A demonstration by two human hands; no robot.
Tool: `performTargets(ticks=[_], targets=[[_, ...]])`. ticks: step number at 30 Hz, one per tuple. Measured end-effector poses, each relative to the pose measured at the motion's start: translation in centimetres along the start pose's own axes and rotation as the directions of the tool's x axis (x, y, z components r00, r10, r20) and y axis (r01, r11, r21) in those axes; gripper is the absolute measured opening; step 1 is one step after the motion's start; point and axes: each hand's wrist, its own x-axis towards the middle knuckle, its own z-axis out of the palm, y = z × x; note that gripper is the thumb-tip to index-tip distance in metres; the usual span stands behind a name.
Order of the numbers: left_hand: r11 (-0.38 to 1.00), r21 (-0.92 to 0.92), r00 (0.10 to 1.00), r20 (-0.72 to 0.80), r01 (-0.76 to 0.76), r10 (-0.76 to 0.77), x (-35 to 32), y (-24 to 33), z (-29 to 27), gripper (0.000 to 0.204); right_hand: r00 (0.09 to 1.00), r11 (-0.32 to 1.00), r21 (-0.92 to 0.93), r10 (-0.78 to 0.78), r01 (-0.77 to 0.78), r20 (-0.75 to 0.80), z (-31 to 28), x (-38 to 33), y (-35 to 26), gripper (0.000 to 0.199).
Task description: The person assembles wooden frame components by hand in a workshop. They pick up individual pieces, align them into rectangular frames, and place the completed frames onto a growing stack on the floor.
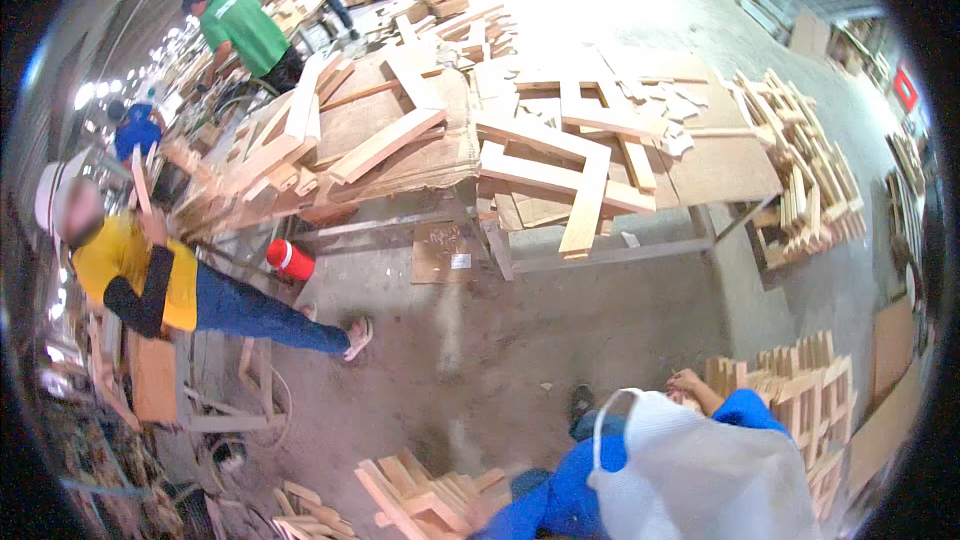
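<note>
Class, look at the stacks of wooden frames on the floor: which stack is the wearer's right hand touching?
The right hand touches the stack of wooden frames at lower right, beside the blue sleeve; the other floor stacks lie apart.

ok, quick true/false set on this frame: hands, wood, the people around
1. The right hand is at the stack of wooden frames on the lower right. True.
2. The left hand is holding a plank. False: the left hand is not visible; only a blue sleeve shows at the lower edge.
3. A red container lies on the floor by the table. True.
4. The table is bare. False: it is covered with planks and board sheets.
5. The person in yellow is on the right side of the view. False: that person is on the left.
6. A person in green is at the upper left. True.
</note>
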Motion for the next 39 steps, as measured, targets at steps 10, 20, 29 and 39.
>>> performTargets(ticks=[10, 20, 29, 39], targets=[[1.000, -0.009, 0.999, -0.038, 0.004, -0.005, 2.5, 6.2, -3.5, 0.037, 0.999, 0.769, 0.638, -0.038, 0.033, -0.006, 2.2, -1.9, -6.3, 0.027], [0.991, 0.111, 0.997, -0.005, -0.074, 0.075, 9.3, 17.4, -12.8, 0.033, 0.985, 0.595, 0.793, 0.009, 0.131, -0.170, 6.5, -5.7, -13.4, 0.020], [0.957, -0.224, 0.982, 0.004, -0.186, 0.191, 12.1, 30.5, -9.9, 0.034, 0.960, 0.772, 0.636, 0.176, 0.002, -0.216, 5.2, -5.5, -13.2, 0.019], [0.928, -0.239, 0.928, 0.174, -0.285, 0.330, 11.9, 34.8, 5.4, 0.045, 0.901, 0.686, 0.726, 0.289, 0.041, -0.325, -12.1, 0.0, -9.3, 0.018]])
